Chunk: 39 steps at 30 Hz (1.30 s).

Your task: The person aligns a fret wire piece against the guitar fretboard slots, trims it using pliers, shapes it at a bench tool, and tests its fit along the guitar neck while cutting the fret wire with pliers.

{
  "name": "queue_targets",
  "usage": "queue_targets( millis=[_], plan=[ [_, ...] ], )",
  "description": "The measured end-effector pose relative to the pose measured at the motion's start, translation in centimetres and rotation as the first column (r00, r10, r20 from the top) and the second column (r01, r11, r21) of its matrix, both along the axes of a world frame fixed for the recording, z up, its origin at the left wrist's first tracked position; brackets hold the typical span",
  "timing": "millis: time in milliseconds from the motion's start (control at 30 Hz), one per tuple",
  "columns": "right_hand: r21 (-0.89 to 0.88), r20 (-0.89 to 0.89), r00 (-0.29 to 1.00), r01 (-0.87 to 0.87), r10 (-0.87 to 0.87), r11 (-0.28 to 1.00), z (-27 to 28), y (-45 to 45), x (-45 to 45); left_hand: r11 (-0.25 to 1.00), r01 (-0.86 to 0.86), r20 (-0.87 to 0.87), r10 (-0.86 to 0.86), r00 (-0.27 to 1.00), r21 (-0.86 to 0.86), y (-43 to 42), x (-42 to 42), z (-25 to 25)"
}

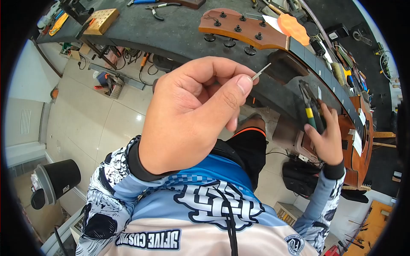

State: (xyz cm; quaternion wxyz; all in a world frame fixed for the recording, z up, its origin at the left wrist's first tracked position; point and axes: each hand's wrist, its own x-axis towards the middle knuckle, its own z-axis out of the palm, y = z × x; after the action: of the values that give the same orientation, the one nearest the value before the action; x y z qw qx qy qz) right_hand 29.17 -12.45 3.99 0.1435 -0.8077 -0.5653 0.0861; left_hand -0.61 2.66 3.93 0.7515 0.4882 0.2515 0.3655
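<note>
Close to the camera, my left hand [192, 115] pinches a short, thin, silver piece of fret wire [263, 71] between thumb and forefinger, one end sticking out up and to the right. My right hand [328, 138] is at the bench edge on the right, its thumb and fingers around the handles of pliers [311, 112] with green and yellow grips. The jaws point away from me. Beyond both hands, a guitar lies on the bench; its brown headstock [243, 30] carries black tuners, and its dark fretboard [322, 76] runs down to the right.
A dark neck rest [287, 66] stands under the guitar neck. Orange sheet material [293, 29] and several tools lie behind it. Another pair of pliers [158, 12] and a drilled wooden block [101, 21] sit farther back. A black bin [60, 179] stands at the left on the tiled floor.
</note>
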Motion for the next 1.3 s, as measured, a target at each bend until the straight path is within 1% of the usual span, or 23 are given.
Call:
queue_targets(
  millis=[33, 67, 100, 133, 167, 200, 233, 300, 367, 400, 433, 500, 533, 567, 600, 633, 667, 700, 733, 767, 800, 1033, 1300],
  plan=[
    [0.005, -0.062, 0.997, -0.039, 0.039, 0.999, 0.2, -1.1, -0.6, 0.999, -0.019, -0.019, 0.020, 1.000, 0.043, -0.1, 0.0, -0.1],
    [0.016, -0.339, 0.940, 0.046, -0.038, 0.999, 0.2, -2.2, -1.8, 0.999, -0.015, -0.018, 0.015, 1.000, 0.033, -0.3, 0.2, -0.2],
    [0.002, -0.588, 0.802, 0.132, -0.106, 0.991, 0.0, -3.1, -3.4, 0.993, -0.059, -0.030, 0.063, 0.998, 0.104, -0.5, 0.3, -0.3],
    [-0.019, -0.692, 0.711, 0.150, -0.122, 0.988, -0.2, -4.0, -4.6, 0.980, -0.099, -0.043, 0.108, 0.993, 0.172, -0.8, 0.5, -0.5],
    [-0.043, -0.783, 0.606, 0.171, -0.139, 0.984, -0.5, -4.8, -5.9, 0.984, -0.091, -0.049, 0.099, 0.994, 0.156, -1.0, 0.5, -0.9],
    [-0.042, -0.883, 0.447, 0.223, -0.141, 0.974, -1.3, -5.3, -7.7, 0.968, -0.079, -0.081, 0.100, 0.992, 0.239, -1.2, 0.6, -1.2],
    [-0.029, -0.971, 0.224, 0.240, -0.085, 0.970, -1.8, -5.1, -9.6, 0.945, -0.060, -0.113, 0.101, 0.988, 0.320, -1.3, 0.8, -1.6],
    [-0.032, -0.999, 0.026, 0.220, -0.038, 0.975, -3.0, -5.1, -11.9, 0.936, -0.033, -0.163, 0.096, 0.982, 0.350, -1.8, 1.0, -2.1],
    [0.102, -0.975, 0.207, 0.118, 0.076, 0.988, -3.9, -5.1, -13.0, 0.922, -0.009, -0.206, 0.096, 0.974, 0.388, -2.4, 1.3, -2.4],
    [0.091, -0.973, 0.229, 0.241, 0.035, 0.966, -4.2, -4.9, -14.2, 0.901, 0.011, -0.246, 0.107, 0.963, 0.434, -2.9, 1.2, -2.4],
    [0.085, -0.974, 0.223, 0.251, 0.028, 0.964, -4.3, -4.9, -14.4, 0.872, 0.026, -0.279, 0.128, 0.952, 0.489, -3.1, 1.2, -2.5],
    [0.120, -0.972, 0.221, 0.199, 0.074, 0.973, -4.2, -4.7, -14.4, 0.890, 0.062, -0.293, 0.082, 0.953, 0.452, -3.5, 0.9, -2.8],
    [0.070, -0.949, 0.313, 0.155, 0.018, 0.986, -3.5, -4.3, -14.3, 0.904, 0.083, -0.298, 0.050, 0.953, 0.418, -3.7, 0.8, -2.9],
    [0.066, -0.951, 0.309, 0.150, 0.016, 0.986, -3.5, -4.4, -14.3, 0.906, 0.081, -0.302, 0.053, 0.952, 0.415, -3.6, 0.8, -2.7],
    [0.056, -0.965, 0.262, 0.129, 0.020, 0.990, -3.5, -4.6, -14.2, 0.977, 0.120, -0.291, -0.065, 0.955, 0.177, -3.4, 0.9, -2.3],
    [0.047, -0.977, 0.214, 0.108, 0.022, 0.993, -3.6, -4.7, -14.1, 0.984, 0.162, -0.249, -0.175, 0.953, -0.070, -3.1, 0.8, -2.1],
    [0.072, -0.982, 0.182, 0.098, 0.053, 0.993, -4.1, -4.9, -14.1, 0.985, 0.157, -0.255, -0.170, 0.952, -0.073, -2.8, 0.8, -2.4],
    [0.070, -0.983, 0.175, 0.093, 0.053, 0.993, -4.2, -4.8, -14.1, 0.954, 0.187, -0.153, -0.227, 0.962, -0.236, -2.3, 0.7, -2.8],
    [0.044, -0.997, 0.073, 0.143, 0.033, 0.989, -4.2, -4.7, -14.2, 0.894, 0.224, -0.044, -0.261, 0.964, -0.387, -1.9, 0.6, -3.1],
    [0.012, -0.999, -0.032, 0.189, 0.018, 0.982, -4.2, -4.6, -14.2, 0.897, 0.213, -0.054, -0.253, 0.966, -0.388, -1.7, 0.5, -3.3],
    [-0.036, -0.998, -0.057, 0.192, -0.026, 0.981, -4.1, -4.7, -14.1, 0.880, 0.222, -0.028, -0.257, 0.966, -0.419, -1.6, 0.4, -3.5],
    [-0.097, -0.993, -0.090, 0.268, -0.075, 0.958, -5.5, -5.5, -14.4, 0.866, 0.250, 0.022, -0.267, 0.964, -0.433, -1.1, -0.2, -4.2],
    [-0.084, -0.990, -0.137, 0.308, -0.043, 0.948, -5.7, -5.5, -14.0, 0.860, 0.282, 0.053, -0.288, 0.956, -0.425, -1.1, -0.3, -4.2]
  ],
)
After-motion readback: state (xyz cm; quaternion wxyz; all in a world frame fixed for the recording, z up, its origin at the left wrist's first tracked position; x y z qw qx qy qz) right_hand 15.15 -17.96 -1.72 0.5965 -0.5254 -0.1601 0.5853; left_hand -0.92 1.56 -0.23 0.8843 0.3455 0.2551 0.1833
